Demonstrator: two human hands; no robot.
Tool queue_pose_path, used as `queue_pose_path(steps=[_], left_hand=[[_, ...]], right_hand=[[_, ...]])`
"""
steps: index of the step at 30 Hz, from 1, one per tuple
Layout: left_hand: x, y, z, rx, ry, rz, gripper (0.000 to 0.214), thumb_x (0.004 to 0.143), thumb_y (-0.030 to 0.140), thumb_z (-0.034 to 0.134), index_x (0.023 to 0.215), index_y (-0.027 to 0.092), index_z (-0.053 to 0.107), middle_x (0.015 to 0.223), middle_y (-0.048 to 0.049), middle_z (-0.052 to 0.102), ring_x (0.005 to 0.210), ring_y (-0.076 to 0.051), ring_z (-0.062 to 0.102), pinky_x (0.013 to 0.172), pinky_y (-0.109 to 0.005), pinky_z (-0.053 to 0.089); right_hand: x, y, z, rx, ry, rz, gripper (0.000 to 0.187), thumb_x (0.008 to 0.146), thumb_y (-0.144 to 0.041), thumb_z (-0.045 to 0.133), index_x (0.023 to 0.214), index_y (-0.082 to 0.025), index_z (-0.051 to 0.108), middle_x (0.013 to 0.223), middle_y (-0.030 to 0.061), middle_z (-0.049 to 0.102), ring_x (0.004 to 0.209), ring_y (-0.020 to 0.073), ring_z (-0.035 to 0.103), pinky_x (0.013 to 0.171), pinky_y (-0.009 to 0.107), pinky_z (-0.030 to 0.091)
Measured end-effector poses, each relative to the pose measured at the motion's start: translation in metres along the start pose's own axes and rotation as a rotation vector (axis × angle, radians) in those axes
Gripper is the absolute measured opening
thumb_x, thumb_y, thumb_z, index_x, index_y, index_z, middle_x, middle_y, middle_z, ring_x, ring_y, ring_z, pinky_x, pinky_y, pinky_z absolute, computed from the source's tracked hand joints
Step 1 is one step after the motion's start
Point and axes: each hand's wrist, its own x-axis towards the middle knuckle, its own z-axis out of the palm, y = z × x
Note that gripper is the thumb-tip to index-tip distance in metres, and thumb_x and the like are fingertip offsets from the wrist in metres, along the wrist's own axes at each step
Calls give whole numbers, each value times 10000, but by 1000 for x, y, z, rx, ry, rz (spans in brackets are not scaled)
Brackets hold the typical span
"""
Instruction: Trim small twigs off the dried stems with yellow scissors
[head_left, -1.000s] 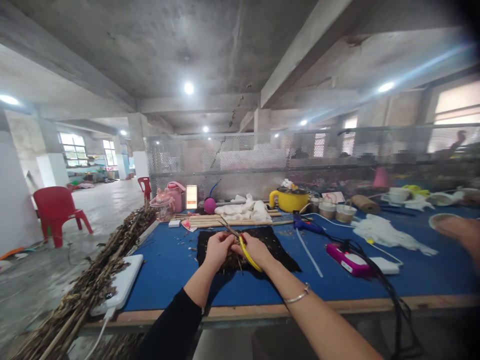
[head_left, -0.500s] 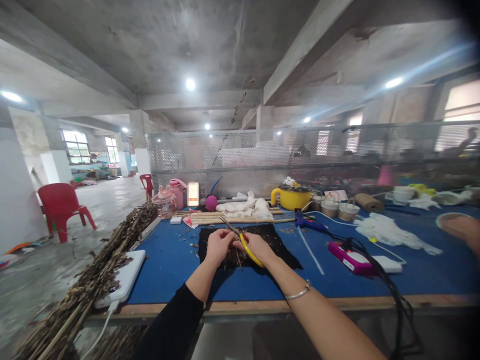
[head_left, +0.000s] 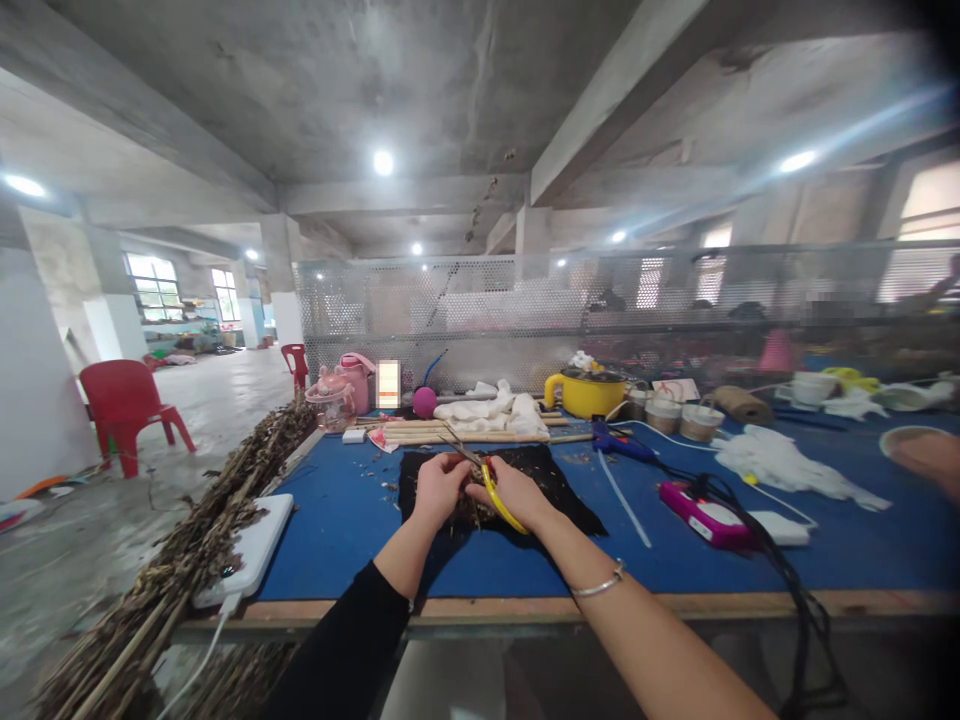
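My right hand (head_left: 514,492) is closed round yellow-handled scissors (head_left: 504,508), whose blades point up and to the left, away from me. Close beside it, my left hand (head_left: 436,488) has its fingers pinched together; what they hold is hidden. Both hands are over a black cloth (head_left: 574,498) on the blue tabletop. Dried brown plant bits (head_left: 474,512) lie on the cloth below and between the fingers.
Dried stalks (head_left: 187,545) run along the table's left side, beside a white power bank (head_left: 262,545). Behind the cloth are thin sticks (head_left: 420,436) and a yellow pot (head_left: 592,395). A blue glue gun (head_left: 622,440) and purple box (head_left: 701,515) lie to the right.
The scissors and both hands stay over the cloth, with only slight finger movement. The whole view has shifted a little.
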Motion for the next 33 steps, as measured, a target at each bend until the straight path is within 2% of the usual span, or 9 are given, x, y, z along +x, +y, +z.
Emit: queue_pose_path(steps=[10,16,20,24,29,33], left_hand=[[-2,1,0,18,18,-4,192,659,308,593,668,117,612,499,12,543,398,-55,423,371,-158,342],[0,0,0,28,35,-31,214,669,319,579,735,121,627,533,6,548,418,-55,432,384,-152,358],[1,-1,0,-4,22,-16,216,688,339,544,683,130,601,537,0,550,441,-70,458,399,-159,377],[0,-2,-1,-35,3,-32,205,699,317,511,650,132,586,566,-14,568,463,-83,488,418,-171,403],[-3,0,-2,86,7,-35,226,705,321,497,638,135,607,579,-22,579,445,-82,470,404,-178,401],[-6,3,-2,97,-19,-50,250,700,348,520,720,132,645,608,-29,595,446,-84,468,395,-184,394]], right_hand=[[3,2,1,-6,-32,58,555,673,-670,458,928,-184,538,877,92,627,805,222,585,602,248,347],[2,1,-1,24,-31,34,502,697,-660,433,838,-197,564,845,74,637,784,214,594,585,240,353],[0,-2,-4,-67,-13,80,540,674,-666,460,910,-188,543,873,95,636,821,252,595,620,266,363],[-1,-4,-4,-62,-29,54,574,670,-653,481,981,-172,511,922,107,626,846,256,590,639,269,363],[-2,-3,-4,-15,-33,37,523,683,-660,455,917,-199,534,886,80,630,817,224,587,606,251,346],[-1,-2,-3,1,7,54,524,677,-664,457,914,-204,539,859,71,632,789,216,586,584,245,333]])
